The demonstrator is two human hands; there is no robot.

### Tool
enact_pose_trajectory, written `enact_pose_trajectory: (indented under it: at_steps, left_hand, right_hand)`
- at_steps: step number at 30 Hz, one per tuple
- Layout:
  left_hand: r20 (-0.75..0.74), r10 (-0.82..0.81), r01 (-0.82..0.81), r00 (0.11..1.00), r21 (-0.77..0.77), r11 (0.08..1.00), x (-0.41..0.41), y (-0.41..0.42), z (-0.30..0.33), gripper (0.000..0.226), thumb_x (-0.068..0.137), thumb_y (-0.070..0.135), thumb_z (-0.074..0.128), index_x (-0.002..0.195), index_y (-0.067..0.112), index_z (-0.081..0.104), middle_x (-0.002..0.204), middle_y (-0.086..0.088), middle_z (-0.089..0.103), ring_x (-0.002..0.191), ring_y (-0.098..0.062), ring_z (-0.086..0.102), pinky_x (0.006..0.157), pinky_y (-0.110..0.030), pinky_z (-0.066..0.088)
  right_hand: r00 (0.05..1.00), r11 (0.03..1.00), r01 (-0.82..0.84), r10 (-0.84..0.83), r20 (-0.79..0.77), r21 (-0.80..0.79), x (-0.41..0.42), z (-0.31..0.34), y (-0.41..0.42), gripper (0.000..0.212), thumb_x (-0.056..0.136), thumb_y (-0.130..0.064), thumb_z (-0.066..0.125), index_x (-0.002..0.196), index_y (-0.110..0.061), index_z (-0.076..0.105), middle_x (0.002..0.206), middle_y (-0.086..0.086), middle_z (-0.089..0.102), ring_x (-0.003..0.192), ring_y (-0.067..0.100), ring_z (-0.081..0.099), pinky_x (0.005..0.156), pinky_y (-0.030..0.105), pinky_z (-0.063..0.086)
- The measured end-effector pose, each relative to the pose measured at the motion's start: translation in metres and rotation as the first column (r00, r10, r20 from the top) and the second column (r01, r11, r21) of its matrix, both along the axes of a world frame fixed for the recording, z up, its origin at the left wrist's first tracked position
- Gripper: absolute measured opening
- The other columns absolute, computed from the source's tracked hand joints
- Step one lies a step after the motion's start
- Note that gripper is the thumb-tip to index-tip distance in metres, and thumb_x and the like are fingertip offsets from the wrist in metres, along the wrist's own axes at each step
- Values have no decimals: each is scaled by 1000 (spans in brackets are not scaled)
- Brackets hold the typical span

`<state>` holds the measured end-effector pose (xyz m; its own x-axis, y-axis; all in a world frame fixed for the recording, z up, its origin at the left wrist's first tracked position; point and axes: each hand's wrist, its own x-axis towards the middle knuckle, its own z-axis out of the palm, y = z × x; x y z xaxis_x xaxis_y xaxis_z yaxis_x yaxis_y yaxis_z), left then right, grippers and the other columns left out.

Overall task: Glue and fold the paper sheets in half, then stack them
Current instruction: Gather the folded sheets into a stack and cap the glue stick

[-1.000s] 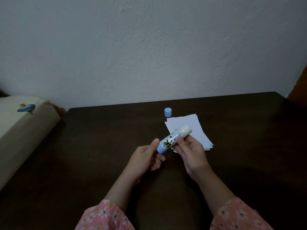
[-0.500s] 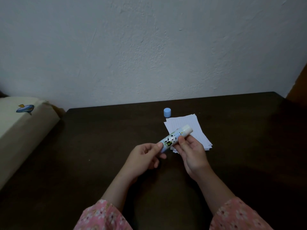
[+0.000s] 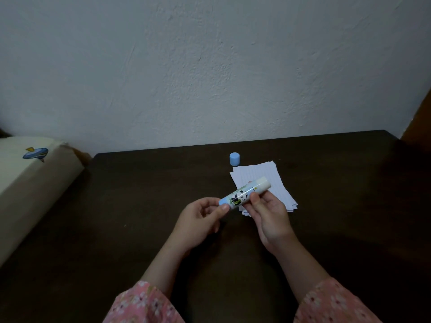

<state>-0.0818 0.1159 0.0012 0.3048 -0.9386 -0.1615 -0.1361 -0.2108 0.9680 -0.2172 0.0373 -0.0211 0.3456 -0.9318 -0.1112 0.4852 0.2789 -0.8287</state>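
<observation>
An uncapped glue stick (image 3: 246,194) with a panda label is held tilted above the dark table (image 3: 140,217), its white glue tip pointing up and to the right. My right hand (image 3: 268,215) grips its middle. My left hand (image 3: 201,216) pinches the blue base end between thumb and fingers. Behind the stick, a small pile of white lined paper sheets (image 3: 268,176) lies flat on the table. The stick's blue cap (image 3: 234,159) stands upright just beyond the papers' far left corner.
A cream cushion or padded seat (image 3: 30,183) with a small blue print borders the table's left side. A white wall rises directly behind the table's far edge. A brown wooden edge (image 3: 419,122) shows at the far right.
My left hand's fingers have shifted around the blue base of the glue stick, as if turning it. The stick and right hand have stayed almost in place.
</observation>
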Motion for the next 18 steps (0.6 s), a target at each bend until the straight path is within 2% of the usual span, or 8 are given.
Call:
enact_pose_trajectory:
  at_steps: [2, 5, 7, 9, 12, 15, 18]
  left_hand:
    - [21, -19, 18, 1000, 14, 1000, -2, 0, 0, 21, 92, 36, 57, 94, 17, 66, 68, 4, 64, 53, -7, 50, 53, -19, 40]
    - [19, -40, 39, 999, 64, 997, -3, -1, 0, 47, 87, 56, 48, 75, 12, 60, 58, -4, 55, 50, -11, 46, 53, -23, 37]
    - [-3, -33, 34, 999, 72, 997, -4, -2, -2, 52, 88, 58, 44, 76, 10, 60, 62, -9, 54, 51, -14, 46, 51, -23, 36]
    - [-38, -7, 9, 999, 61, 998, -6, -2, -2, 48, 94, 50, 42, 87, 6, 62, 68, -7, 58, 51, -13, 47, 49, -21, 36]
    - [-77, 19, -19, 997, 7, 1000, -7, -2, -1, 37, 91, 43, 53, 103, 10, 62, 74, -3, 61, 50, -10, 49, 47, -18, 38]
    - [-38, -4, 3, 999, -10, 1000, -3, -2, -4, 36, 80, 43, 66, 103, 15, 64, 75, -6, 58, 52, -10, 50, 49, -19, 40]
    - [-7, -3, 3, 1000, -11, 1000, -3, -2, -4, 25, 89, 37, 60, 97, 14, 65, 70, -4, 58, 50, -10, 49, 50, -19, 39]
  right_hand:
    - [1000, 1000, -2, 2, 2, 6, 0, 0, 0, 17, 96, -1, 47, 99, -8, 62, 101, 7, 69, 91, 12, 68, 73, 20, 56]
    - [1000, 1000, -12, 12, -2, -4, -1, 2, 1, 16, 96, -1, 47, 99, -8, 62, 100, 8, 68, 92, 12, 67, 74, 21, 56]
    - [1000, 1000, -7, 7, -9, 2, -1, 2, 2, 16, 95, -1, 48, 97, -9, 62, 100, 7, 68, 92, 12, 67, 75, 22, 57]
    - [1000, 1000, 4, -4, -10, 7, 0, 2, 2, 16, 95, -1, 49, 97, -9, 62, 100, 8, 68, 92, 12, 67, 76, 22, 57]
    - [1000, 1000, 6, -6, 0, 7, 0, 1, 0, 15, 96, -2, 48, 100, -7, 62, 103, 9, 68, 94, 13, 67, 74, 21, 57]
    - [1000, 1000, 2, -2, -13, 9, -1, 0, 0, 16, 96, -3, 48, 100, -8, 62, 100, 7, 69, 91, 11, 68, 74, 21, 56]
    - [1000, 1000, -6, 6, -15, 3, 0, -1, -1, 15, 96, -2, 48, 100, -8, 62, 101, 8, 68, 92, 12, 68, 76, 22, 57]
